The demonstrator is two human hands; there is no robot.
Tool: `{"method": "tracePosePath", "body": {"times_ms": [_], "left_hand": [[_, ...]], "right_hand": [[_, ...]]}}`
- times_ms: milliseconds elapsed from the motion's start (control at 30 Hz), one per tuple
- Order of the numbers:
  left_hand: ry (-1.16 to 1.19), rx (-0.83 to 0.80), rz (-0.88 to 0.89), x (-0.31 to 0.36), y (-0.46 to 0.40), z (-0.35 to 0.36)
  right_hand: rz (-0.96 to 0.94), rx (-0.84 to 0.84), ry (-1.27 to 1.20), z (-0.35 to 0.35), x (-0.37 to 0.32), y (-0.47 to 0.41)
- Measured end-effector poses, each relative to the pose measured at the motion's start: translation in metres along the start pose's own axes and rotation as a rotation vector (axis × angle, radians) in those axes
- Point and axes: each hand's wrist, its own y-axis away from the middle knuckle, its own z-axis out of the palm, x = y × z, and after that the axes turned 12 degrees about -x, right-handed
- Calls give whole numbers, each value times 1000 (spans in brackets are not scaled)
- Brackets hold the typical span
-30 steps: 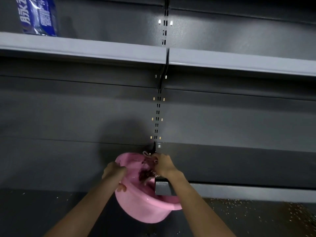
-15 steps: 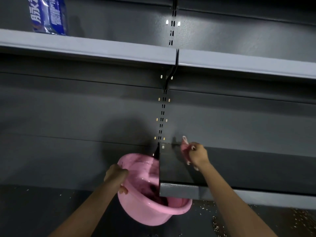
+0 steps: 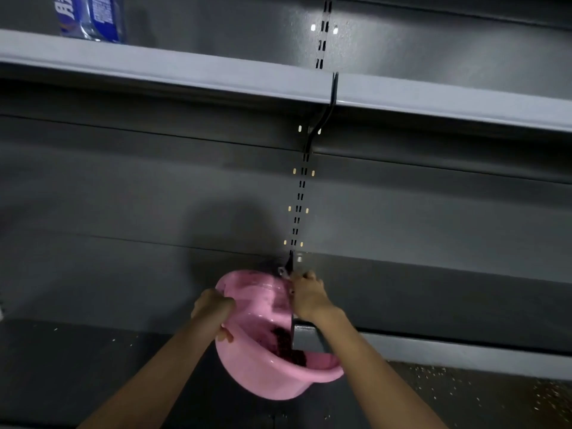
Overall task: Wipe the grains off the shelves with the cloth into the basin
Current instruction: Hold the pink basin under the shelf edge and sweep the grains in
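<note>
Basin (image 3: 272,376): pink, round, dark grains pooled inside; lower centre, tilted against the shelf's (image 3: 433,305) left end.
Left hand (image 3: 213,308): fingers curled over the basin's rim.
Right hand (image 3: 309,297): fingers bunched at the shelf's left edge; cloth hidden.
Change: half a second ago the right hand was further right, pink cloth showing.

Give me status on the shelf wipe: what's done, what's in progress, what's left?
Done: dark grains already lie in the pink basin.
In hand: the left hand grips the basin rim under the shelf end; the right hand works at that shelf's left edge. The cloth is mostly hidden.
Left: pale grains scattered on the bottom shelf, mostly on the right, a few on the left.
</note>
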Motion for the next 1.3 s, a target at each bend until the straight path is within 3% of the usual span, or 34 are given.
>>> {"method": "tracePosePath", "body": {"times_ms": [133, 267, 367, 467, 567, 633, 900, 1133, 1233, 1300], "left_hand": [[-54, -14, -1, -1, -7, -6], [-54, -2, 10, -5, -19, -13], [-36, 22, 43, -5, -23, -20], [-57, 48, 41, -2, -28, -24], [-70, 47, 21, 1, -34, -28], [-70, 38, 8, 0, -39, -30], [-56, 16, 14, 1, -46, -37], [-62, -19, 37, 9, -44, -37], [-44, -43, 62, 13, -40, -35], [-32, -41, 62, 14, -38, -33]], "right_hand": [[-200, -59, -152, 7, -31, 12], [-241, 111, -385, -14, -7, 23], [-64, 270, -457, -34, 46, -1], [232, 407, -362, -48, 101, -29], [456, 271, -189, -48, 137, -46], [477, 199, -82, -42, 142, -57], [79, 244, -69, -30, 54, -85], [-412, 18, 20, 3, -26, -33], [-365, 45, -103, -17, -13, -26], [-236, 140, -265, -36, 13, -35]]}}
